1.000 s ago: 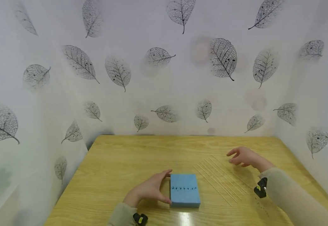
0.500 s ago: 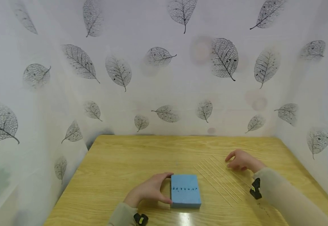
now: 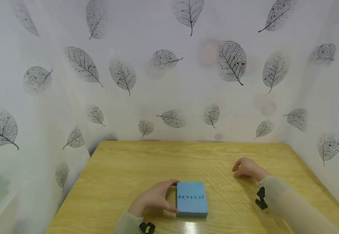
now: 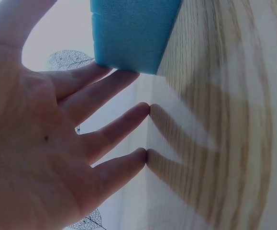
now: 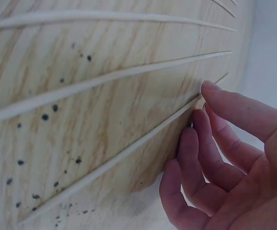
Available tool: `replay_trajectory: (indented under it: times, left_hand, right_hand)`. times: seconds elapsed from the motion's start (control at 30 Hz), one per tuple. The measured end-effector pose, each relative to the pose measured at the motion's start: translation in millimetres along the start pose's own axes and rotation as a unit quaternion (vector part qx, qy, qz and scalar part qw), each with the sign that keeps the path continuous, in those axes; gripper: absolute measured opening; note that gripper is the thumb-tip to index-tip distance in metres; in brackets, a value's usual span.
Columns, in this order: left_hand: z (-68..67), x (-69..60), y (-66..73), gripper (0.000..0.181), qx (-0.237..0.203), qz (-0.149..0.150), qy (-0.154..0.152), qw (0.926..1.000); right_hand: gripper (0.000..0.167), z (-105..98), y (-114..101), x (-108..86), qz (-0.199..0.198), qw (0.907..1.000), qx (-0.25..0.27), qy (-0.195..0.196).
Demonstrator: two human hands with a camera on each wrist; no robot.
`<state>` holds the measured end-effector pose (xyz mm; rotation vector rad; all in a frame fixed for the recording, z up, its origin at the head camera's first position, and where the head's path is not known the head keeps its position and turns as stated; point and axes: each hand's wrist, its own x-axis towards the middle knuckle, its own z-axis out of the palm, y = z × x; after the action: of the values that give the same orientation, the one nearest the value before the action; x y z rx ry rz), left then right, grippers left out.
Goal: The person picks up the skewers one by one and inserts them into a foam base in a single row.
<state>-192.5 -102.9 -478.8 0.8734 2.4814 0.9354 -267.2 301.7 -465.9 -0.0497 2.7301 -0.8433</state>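
My left hand spans wide, gripping blue block's (image 3: 191, 206) near side: squarish, matte, foam-like, row of dark marks (image 3: 191, 197) across top. My right hand (image 3: 246, 168) narrow, pinching outermost stick (image 5: 119, 157); can't tell if lifted. Looks early: other sticks (image 5: 105, 79), thin, pale, lie loose between my hands on wood-grain tabletop (image 3: 122, 165).

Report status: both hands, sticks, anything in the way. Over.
Left hand holds blue block by its left side. Right hand at rightmost stick, pinch unclear. No obstruction visible.
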Motion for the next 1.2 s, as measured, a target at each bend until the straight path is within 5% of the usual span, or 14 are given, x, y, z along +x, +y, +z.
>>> replay_trajectory:
  times: [0.43, 0.67, 0.9, 1.2]
  left_hand:
    - [2.4, 0.0, -2.3, 0.099, 0.002, 0.007, 0.010, 0.9999]
    - [1.0, -0.4, -3.1, 0.098, -0.005, 0.012, 0.005, 0.9999]
    - [1.3, 0.7, -3.5, 0.098, -0.018, 0.001, 0.000, 0.9998]
    - [3.3, -0.6, -3.9, 0.100, -0.008, -0.003, 0.006, 0.9999]
  right_hand:
    - [0.017, 2.1, 1.3, 1.4, 0.007, 1.0000, -0.002, 0.000]
    - [0.025, -6.9, -5.0, -2.1, 0.030, 0.9974, 0.058, -0.030]
    - [0.040, -29.9, -14.7, -11.2, 0.018, 0.9808, 0.190, -0.042]
    - [0.036, -42.7, -46.4, -34.6, -0.064, 0.9466, 0.310, 0.061]
